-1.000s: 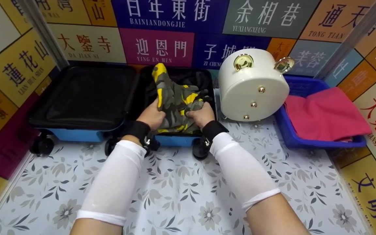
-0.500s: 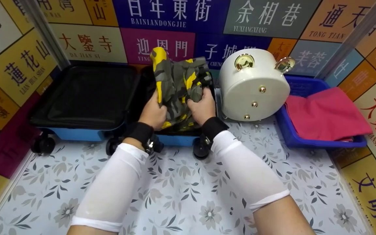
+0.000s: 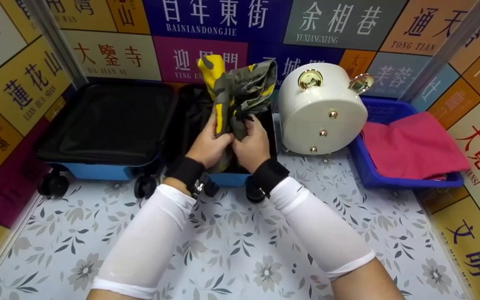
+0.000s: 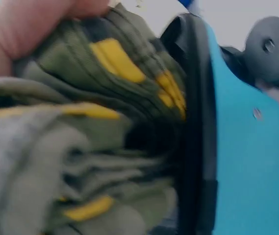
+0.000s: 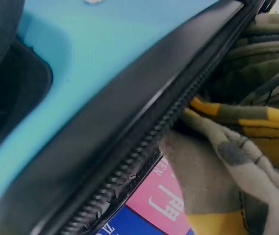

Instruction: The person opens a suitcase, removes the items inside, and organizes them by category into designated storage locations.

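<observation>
Both hands are close together over the right half of an open blue suitcase (image 3: 227, 180). A grey-green camouflage garment with yellow patches (image 3: 261, 81) is bunched up between them; its exact kind cannot be told. My left hand (image 3: 210, 146) grips its left side, where a yellow part sticks up. With the thumb against it, my right hand (image 3: 251, 145) holds the other side. In the left wrist view the folded cloth (image 4: 100, 88) lies against the suitcase rim (image 4: 198, 122). Loose folds (image 5: 227, 161) hang beside the zipped edge (image 5: 144, 142) in the right wrist view.
The suitcase's other half (image 3: 115, 121), covered in black, lies at the left. A white round case with gold knobs (image 3: 323, 108) stands right of the suitcase. Farther right, a blue basket (image 3: 390, 183) holds pink cloth (image 3: 415, 146). Printed panels (image 3: 200, 18) wall in the flowered table (image 3: 227, 250).
The garment has been lifted out of the suitcase half and gathered from a spread shape into a narrower bunch. My hands have drawn together until the thumbs nearly meet.
</observation>
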The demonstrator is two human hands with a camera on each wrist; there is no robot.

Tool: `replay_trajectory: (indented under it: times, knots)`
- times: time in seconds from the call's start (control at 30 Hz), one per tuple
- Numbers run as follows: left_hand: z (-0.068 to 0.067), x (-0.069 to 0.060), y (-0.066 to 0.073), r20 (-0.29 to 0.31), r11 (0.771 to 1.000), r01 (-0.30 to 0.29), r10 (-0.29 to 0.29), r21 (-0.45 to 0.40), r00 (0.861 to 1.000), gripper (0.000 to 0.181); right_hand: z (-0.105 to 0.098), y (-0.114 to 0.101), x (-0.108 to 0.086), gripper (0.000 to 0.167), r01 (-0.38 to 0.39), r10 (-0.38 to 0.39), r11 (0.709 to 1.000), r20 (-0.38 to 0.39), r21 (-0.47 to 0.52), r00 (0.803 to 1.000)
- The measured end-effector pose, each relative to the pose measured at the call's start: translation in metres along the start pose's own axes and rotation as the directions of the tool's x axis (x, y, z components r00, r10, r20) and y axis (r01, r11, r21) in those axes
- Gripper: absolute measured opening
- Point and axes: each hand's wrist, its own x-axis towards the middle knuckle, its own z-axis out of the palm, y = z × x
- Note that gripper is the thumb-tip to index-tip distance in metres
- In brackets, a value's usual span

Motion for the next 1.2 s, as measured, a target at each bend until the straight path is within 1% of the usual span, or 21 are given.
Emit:
replay_trajectory:
  times: [0.1,0.17,0.2,0.23,0.27,0.33,0.37,0.43,0.47,0.5,0.6,0.63,0.67,0.7,0.73,0.87,0.93,1.0,1.1,1.13,1.2]
  knots:
    - [0.006,-0.003,-0.004,-0.022,0.997,-0.065,0.064,-0.049,0.998,0.092,-0.005,-0.001,0.002,0.065,-0.033,0.035,0.997,-0.027,0.068,0.999]
    - [0.01,-0.006,-0.005,-0.037,0.992,-0.097,0.095,-0.082,0.995,0.094,-0.009,-0.003,0.005,0.077,-0.087,0.093,0.988,-0.043,0.128,0.995]
    - [0.012,-0.008,-0.005,-0.046,0.989,-0.114,0.11,-0.096,0.993,0.094,-0.012,-0.004,0.006,0.084,-0.121,0.131,0.979,-0.052,0.166,0.99]
    - [0.014,-0.009,-0.005,-0.057,0.985,-0.131,0.125,-0.111,0.991,0.094,-0.014,-0.005,0.007,0.085,-0.159,0.172,0.967,-0.053,0.201,0.984]
    - [0.016,-0.009,-0.005,-0.066,0.982,-0.144,0.137,-0.12,0.988,0.095,-0.017,-0.007,0.008,0.083,-0.211,0.227,0.947,-0.039,0.24,0.973]
    - [0.02,-0.011,-0.003,-0.077,0.98,-0.165,0.157,-0.112,0.985,0.095,-0.022,-0.01,0.008,0.075,-0.32,0.332,0.898,0.013,0.304,0.943]
    - [0.021,-0.012,-0.002,-0.082,0.979,-0.175,0.167,-0.105,0.983,0.094,-0.025,-0.011,0.008,0.069,-0.356,0.363,0.873,0.044,0.334,0.931]
    - [0.024,-0.014,0.0,-0.089,0.978,-0.19,0.182,-0.087,0.979,0.093,-0.029,-0.012,0.008,0.054,-0.411,0.393,0.828,0.127,0.382,0.911]
    - [0.025,-0.015,0.001,-0.089,0.979,-0.192,0.185,-0.075,0.979,0.093,-0.031,-0.011,0.008,0.053,-0.424,0.393,0.82,0.16,0.385,0.905]
    - [0.026,-0.015,0.002,-0.09,0.979,-0.194,0.188,-0.067,0.978,0.092,-0.032,-0.01,0.008,0.053,-0.418,0.38,0.833,0.174,0.362,0.908]
    - [0.027,-0.017,0.004,-0.093,0.978,-0.198,0.191,-0.069,0.977,0.09,-0.037,-0.004,0.007,0.05,-0.358,0.324,0.899,0.168,0.251,0.931]
    - [0.026,-0.017,0.005,-0.095,0.977,-0.199,0.192,-0.07,0.977,0.089,-0.039,-0.001,0.007,0.049,-0.34,0.316,0.916,0.141,0.214,0.938]
    - [0.026,-0.018,0.006,-0.098,0.977,-0.203,0.195,-0.072,0.976,0.088,-0.04,0.002,0.008,0.048,-0.329,0.314,0.924,0.103,0.194,0.944]
    - [0.026,-0.018,0.006,-0.101,0.976,-0.207,0.199,-0.074,0.975,0.088,-0.041,0.005,0.008,0.046,-0.328,0.321,0.923,0.069,0.201,0.945]
    - [0.026,-0.019,0.007,-0.101,0.975,-0.211,0.203,-0.073,0.974,0.087,-0.042,0.008,0.008,0.044,-0.323,0.324,0.918,0.035,0.23,0.945]
    - [0.027,-0.02,0.013,-0.096,0.968,-0.237,0.228,-0.089,0.969,0.087,-0.048,0.016,0.006,0.038,-0.261,0.32,0.89,-0.105,0.373,0.941]
    - [0.026,-0.021,0.015,-0.091,0.964,-0.245,0.236,-0.104,0.968,0.087,-0.054,0.016,0.005,0.035,-0.204,0.286,0.903,-0.172,0.379,0.943]
    - [0.025,-0.021,0.017,-0.098,0.965,-0.24,0.231,-0.102,0.968,0.084,-0.063,0.013,0.005,0.033,-0.147,0.251,0.911,-0.234,0.385,0.939]
    - [0.021,-0.02,0.016,-0.103,0.971,-0.225,0.217,-0.078,0.971,0.079,-0.078,0.006,0.005,0.033,-0.075,0.217,0.906,-0.305,0.416,0.927]
    - [0.019,-0.02,0.015,-0.099,0.972,-0.222,0.214,-0.075,0.972,0.077,-0.082,0.003,0.006,0.034,-0.054,0.213,0.897,-0.321,0.439,0.923]
    - [0.016,-0.019,0.012,-0.077,0.97,-0.225,0.219,-0.088,0.973,0.08,-0.092,-0.001,0.005,0.038,-0.017,0.214,0.868,-0.344,0.497,0.914]
